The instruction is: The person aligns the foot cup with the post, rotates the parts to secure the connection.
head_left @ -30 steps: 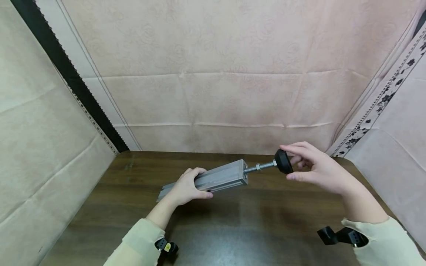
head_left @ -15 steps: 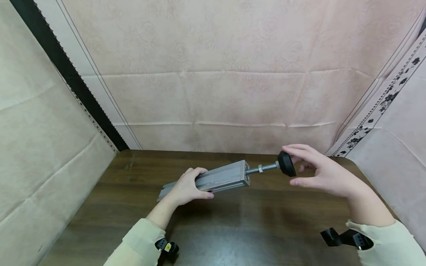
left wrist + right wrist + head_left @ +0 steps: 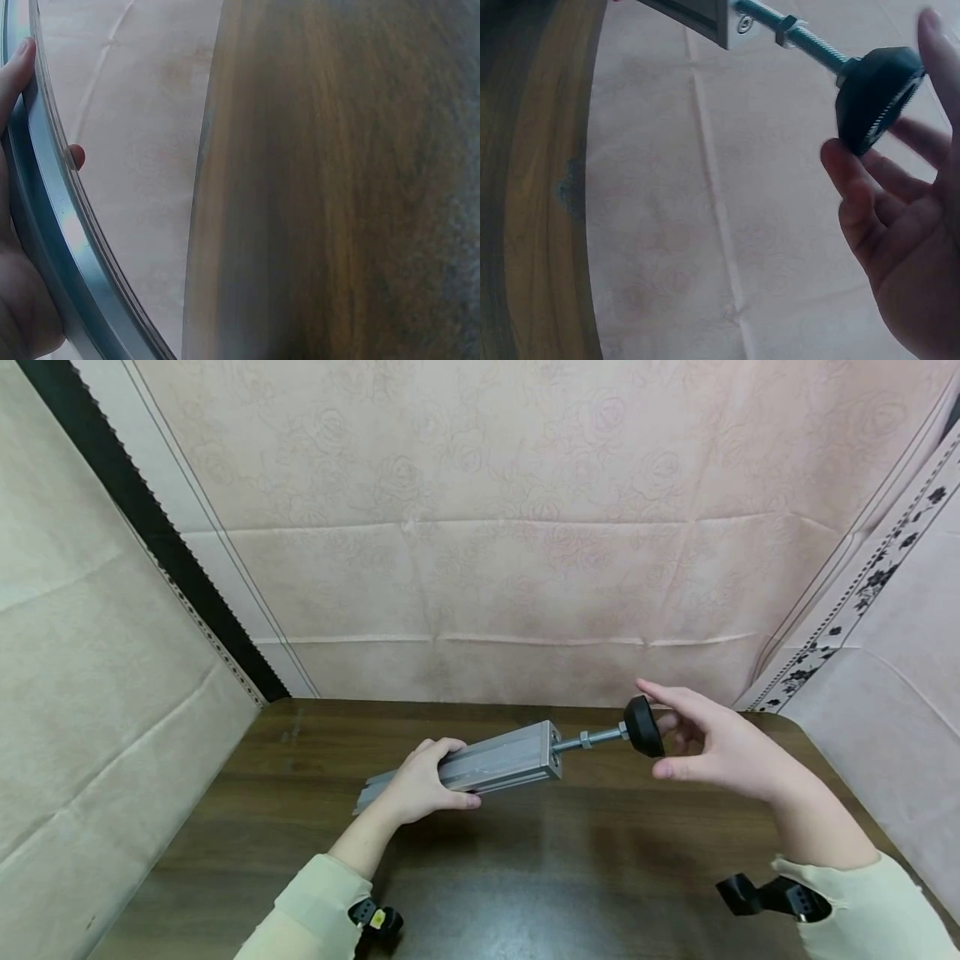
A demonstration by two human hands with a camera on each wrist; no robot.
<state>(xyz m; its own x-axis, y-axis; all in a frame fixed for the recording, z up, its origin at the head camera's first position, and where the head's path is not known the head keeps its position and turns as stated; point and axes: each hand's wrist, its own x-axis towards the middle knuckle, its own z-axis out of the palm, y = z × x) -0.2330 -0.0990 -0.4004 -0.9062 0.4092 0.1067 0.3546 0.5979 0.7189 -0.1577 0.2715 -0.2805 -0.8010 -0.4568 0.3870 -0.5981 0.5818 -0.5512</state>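
My left hand [image 3: 423, 783] grips a grey aluminium extrusion profile [image 3: 506, 755] across its middle, holding it tilted over the table. From the profile's right end sticks a threaded rod [image 3: 606, 736] with a hex nut [image 3: 585, 740] partway along it. A black levelling foot [image 3: 643, 727] caps the rod's far end. Around that foot, my right hand [image 3: 716, 739] has its thumb and index finger spread apart. In the right wrist view, a fingertip [image 3: 840, 156] lies right at the lower rim of the foot. The left wrist view shows the profile [image 3: 71, 217] running along the palm.
Beneath the hands is a dark brown wooden table [image 3: 510, 877]. Pale patterned cloth [image 3: 480, 568] hangs behind it, with more cloth on both sides. Black wrist devices [image 3: 772, 895] are on both sleeves.
The right thumb and index finger have loosened from the levelling foot and spread wider. The foot and profile shifted slightly right, then slightly back. The left hand keeps its grip.
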